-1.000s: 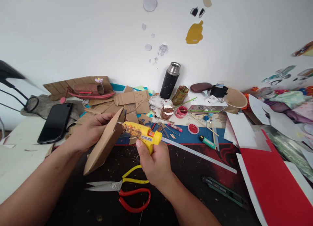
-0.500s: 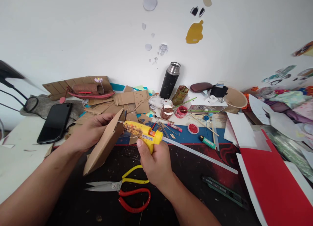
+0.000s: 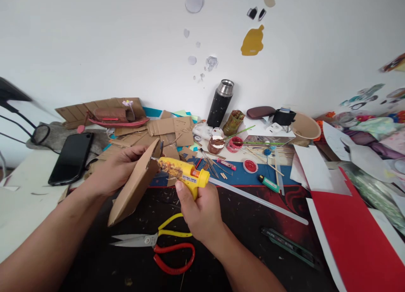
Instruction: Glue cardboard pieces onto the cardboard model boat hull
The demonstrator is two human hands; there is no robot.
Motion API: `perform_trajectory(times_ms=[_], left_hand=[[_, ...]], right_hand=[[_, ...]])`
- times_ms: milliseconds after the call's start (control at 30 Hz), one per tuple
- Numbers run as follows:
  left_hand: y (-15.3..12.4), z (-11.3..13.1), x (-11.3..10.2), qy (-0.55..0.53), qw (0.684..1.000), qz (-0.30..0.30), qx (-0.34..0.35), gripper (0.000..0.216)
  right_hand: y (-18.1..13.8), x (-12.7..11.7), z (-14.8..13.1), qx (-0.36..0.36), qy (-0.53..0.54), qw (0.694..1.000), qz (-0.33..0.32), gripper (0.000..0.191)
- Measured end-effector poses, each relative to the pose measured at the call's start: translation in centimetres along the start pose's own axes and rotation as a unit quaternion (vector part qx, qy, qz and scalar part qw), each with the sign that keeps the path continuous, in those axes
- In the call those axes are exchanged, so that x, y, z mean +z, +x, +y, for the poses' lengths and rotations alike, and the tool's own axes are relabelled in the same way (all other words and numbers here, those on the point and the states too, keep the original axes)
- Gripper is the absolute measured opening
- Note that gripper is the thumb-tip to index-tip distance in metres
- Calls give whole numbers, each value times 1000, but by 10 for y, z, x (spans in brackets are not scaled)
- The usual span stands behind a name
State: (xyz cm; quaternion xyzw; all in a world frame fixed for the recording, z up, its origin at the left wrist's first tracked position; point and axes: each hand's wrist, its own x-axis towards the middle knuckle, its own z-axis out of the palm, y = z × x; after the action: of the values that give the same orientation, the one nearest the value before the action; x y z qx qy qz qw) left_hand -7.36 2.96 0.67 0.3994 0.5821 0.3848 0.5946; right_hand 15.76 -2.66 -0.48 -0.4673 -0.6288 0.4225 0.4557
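A folded cardboard piece (image 3: pixel 134 186) is held tilted above the dark mat by my left hand (image 3: pixel 122 167), its fingers partly hidden behind the board. My right hand (image 3: pixel 202 207) is wrapped around a yellow hot glue gun (image 3: pixel 182 174), thumb along its side. The gun's nozzle points left and meets, or nearly meets, the upper edge of the cardboard. A long translucent glue stick (image 3: pixel 259 199) sticks out of the gun's back. Below the hands lie open scissors (image 3: pixel 155 241) with one yellow and one red handle.
A green utility knife (image 3: pixel 291 246) lies at right beside red card (image 3: pixel 354 237). Behind are cardboard scraps (image 3: pixel 171 127), a model boat (image 3: pixel 118 122), paint jars (image 3: pixel 234 144) and a black thermos (image 3: pixel 220 104). A black phone (image 3: pixel 71 158) lies at left.
The glue gun in my right hand has shifted very slightly left along the cardboard's edge. My left hand and the cardboard stay almost still.
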Motion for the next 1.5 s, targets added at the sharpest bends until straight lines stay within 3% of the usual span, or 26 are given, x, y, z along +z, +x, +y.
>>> perform_trajectory(times_ms=[667, 967, 1500], left_hand=[[0, 0, 1, -32, 999, -6, 12, 40], [-1, -1, 2, -27, 1000, 1, 0, 41], [3, -9, -6, 14, 1000, -14, -2, 51]], right_hand=[[0, 0, -2, -9, 9, 1000, -25, 31], [1, 2, 0, -17, 26, 999, -3, 38], [-6, 5, 12, 56, 52, 997, -1, 54]])
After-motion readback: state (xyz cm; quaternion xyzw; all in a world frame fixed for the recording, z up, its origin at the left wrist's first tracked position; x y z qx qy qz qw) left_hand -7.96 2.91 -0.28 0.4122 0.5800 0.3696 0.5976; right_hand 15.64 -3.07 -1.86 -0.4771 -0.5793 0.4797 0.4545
